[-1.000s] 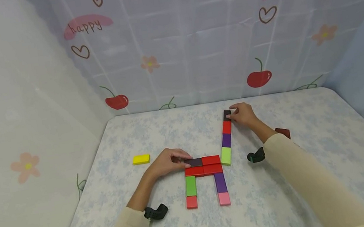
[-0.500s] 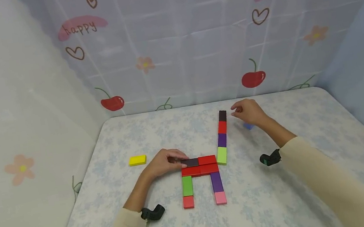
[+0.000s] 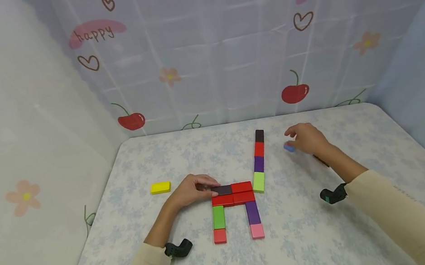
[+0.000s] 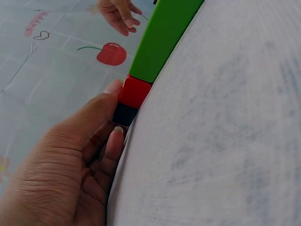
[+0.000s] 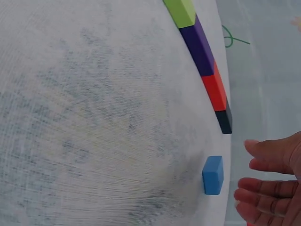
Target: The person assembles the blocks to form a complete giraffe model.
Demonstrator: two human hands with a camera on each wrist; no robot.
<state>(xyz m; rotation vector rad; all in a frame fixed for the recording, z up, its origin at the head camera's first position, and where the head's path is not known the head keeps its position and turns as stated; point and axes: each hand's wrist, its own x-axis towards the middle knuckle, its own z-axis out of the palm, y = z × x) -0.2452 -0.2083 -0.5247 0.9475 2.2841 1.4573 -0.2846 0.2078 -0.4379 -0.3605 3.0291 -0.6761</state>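
My left hand (image 3: 190,191) was down on the table (image 3: 336,242), fingers curled against the dark brown block (image 3: 223,190) at the left end of the flat block figure, thumb and fingertips pressed to its end in the wrist view. That block sat touching a red block (image 3: 241,186) beside it, with two more red ones (image 3: 233,199) in a row just in front. From that row a green block (image 3: 218,216) with a small red block (image 3: 219,236) ran toward me on one side, a purple block (image 3: 252,212) with a pink block (image 3: 257,231) on the other.

My right hand (image 3: 308,138) was hovering loose and open, fingers relaxed, holding nothing, just beside a small blue block (image 3: 289,148) lying on the cloth. The blue one was apart from the slanted line of blocks (image 3: 259,162) (light green, purple, red, dark at the far end), which rose from the figure's right corner.

A yellow block (image 3: 160,187) lay by itself off to the left, well apart from everything.
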